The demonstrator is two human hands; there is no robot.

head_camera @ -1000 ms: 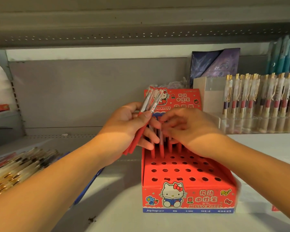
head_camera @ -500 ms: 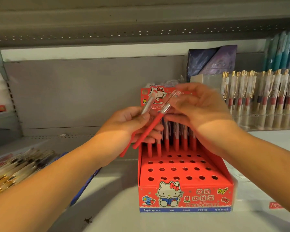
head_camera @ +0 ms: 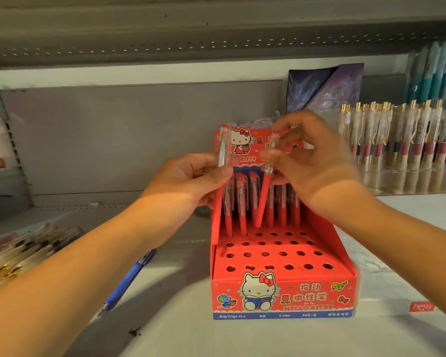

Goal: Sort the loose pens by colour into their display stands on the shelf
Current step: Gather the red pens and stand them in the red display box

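Observation:
A red Hello Kitty display stand (head_camera: 281, 297) with rows of round holes sits on the shelf in front of me. Several red pens (head_camera: 242, 215) with clear tops stand in its back rows. My right hand (head_camera: 312, 161) pinches the clear top of one red pen (head_camera: 264, 197), held nearly upright with its tip just above a hole in the back rows. My left hand (head_camera: 188, 181) grips another red pen (head_camera: 223, 150) at the stand's left side, clear end up.
A blue pen (head_camera: 129, 282) lies loose on the shelf left of the stand. A pile of loose gold-trimmed pens (head_camera: 23, 253) lies at far left. A clear stand of gold-clipped pens (head_camera: 402, 140) is at right, with a dark folder (head_camera: 325, 86) behind.
My right hand has taken one red pen from the left hand's bundle, turned it upright and lowered it toward the stand's holes. The left hand now holds its pen more upright.

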